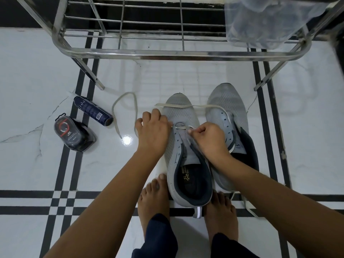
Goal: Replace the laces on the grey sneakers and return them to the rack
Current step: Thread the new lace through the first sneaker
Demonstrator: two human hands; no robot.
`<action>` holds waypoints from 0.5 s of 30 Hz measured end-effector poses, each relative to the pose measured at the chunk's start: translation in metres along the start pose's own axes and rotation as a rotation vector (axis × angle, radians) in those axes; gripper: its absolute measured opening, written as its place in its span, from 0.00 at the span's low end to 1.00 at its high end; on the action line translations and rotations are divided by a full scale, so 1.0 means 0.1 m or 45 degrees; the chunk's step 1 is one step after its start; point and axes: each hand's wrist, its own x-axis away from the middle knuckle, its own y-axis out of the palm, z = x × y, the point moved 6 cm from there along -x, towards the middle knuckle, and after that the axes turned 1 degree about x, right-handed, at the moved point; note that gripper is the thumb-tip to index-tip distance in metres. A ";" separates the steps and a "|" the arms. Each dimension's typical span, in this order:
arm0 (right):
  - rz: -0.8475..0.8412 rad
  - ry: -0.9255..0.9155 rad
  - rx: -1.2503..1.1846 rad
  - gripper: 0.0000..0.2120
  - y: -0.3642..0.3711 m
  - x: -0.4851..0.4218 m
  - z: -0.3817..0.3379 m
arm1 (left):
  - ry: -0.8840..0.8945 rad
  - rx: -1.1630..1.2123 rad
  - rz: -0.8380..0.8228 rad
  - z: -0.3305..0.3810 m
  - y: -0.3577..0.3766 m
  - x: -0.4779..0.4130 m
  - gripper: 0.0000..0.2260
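The left sneaker stands on the floor directly beneath both hands. Its long axis runs away from the person, toe toward the steel rack and heel collar between the bare feet. The right sneaker stands parallel to it, touching along the side. It lies just outboard of the right hand, points the same way and sits slightly further forward. The left hand lies over the outer side of the left sneaker's forefoot, fingers curled down around its edge and gripping it. It cannot be determined whether this hand also traps the lace. The right hand is closed narrow, thumb and fingertips pinching the white lace at the front eyelets of the left sneaker, just inboard of the left hand. Ahead of both hands, a free run of this lace crosses both toe boxes at right angles to the sneakers' long axes. A loose lace lies looped on the floor just outboard of the left hand. Further outboard are a dark spray can on its side and a polish pack. Another lace end lies behind the right hand beside the right sneaker's heel. A clear plastic bag hangs at the rack's far right.
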 end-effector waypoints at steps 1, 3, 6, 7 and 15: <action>0.018 -0.001 0.026 0.12 -0.02 -0.02 0.02 | -0.035 0.099 0.094 -0.02 -0.06 0.02 0.13; 0.045 -0.022 0.043 0.11 -0.01 -0.04 0.03 | -0.132 0.394 0.280 -0.09 -0.14 0.12 0.12; -0.010 -0.050 -0.029 0.15 0.11 -0.03 -0.05 | -0.461 0.932 0.028 -0.18 0.06 0.26 0.15; -0.030 -0.051 -0.067 0.17 0.15 -0.03 -0.08 | -0.594 1.120 -0.042 -0.20 0.16 0.27 0.14; 0.016 0.081 -0.416 0.04 0.28 -0.12 -0.06 | -1.084 1.951 0.044 0.04 0.42 0.26 0.09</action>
